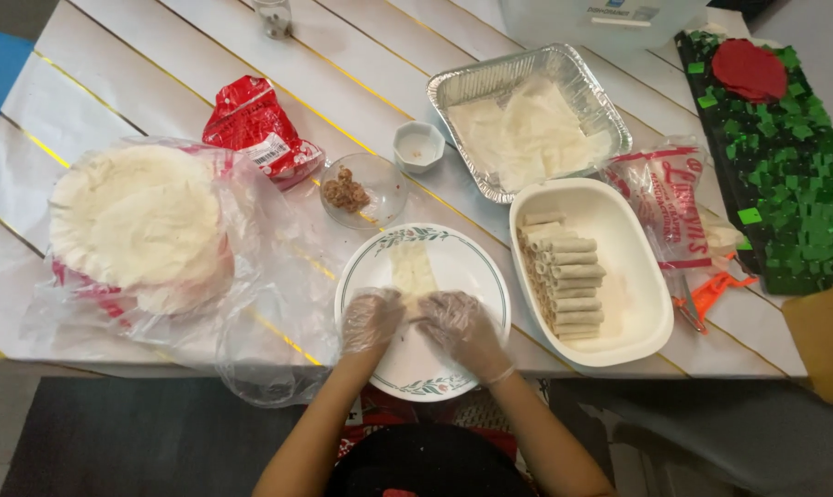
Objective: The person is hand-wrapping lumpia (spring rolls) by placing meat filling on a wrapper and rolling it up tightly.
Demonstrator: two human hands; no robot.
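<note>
Hands (421, 327) pinching wrapper (411, 270) on plate (476, 267) | dish (642, 267): rolls (564, 285) | tray (490, 83): wrappers (527, 138)

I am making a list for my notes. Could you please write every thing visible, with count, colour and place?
round floral-rimmed plate: 1, white, front centre
pale wrapper strip: 1, on the plate
oval dish of rolled wrappers: 1, white, right
foil tray of wrapper sheets: 1, silver, back
bagged stack of round wrappers: 1, white, left
glass bowl of brown filling: 1, clear, centre
small square cup: 1, white
red packet: 1, back left
left hand: clear glove, on the wrapper
right hand: clear glove, on the wrapper
</note>
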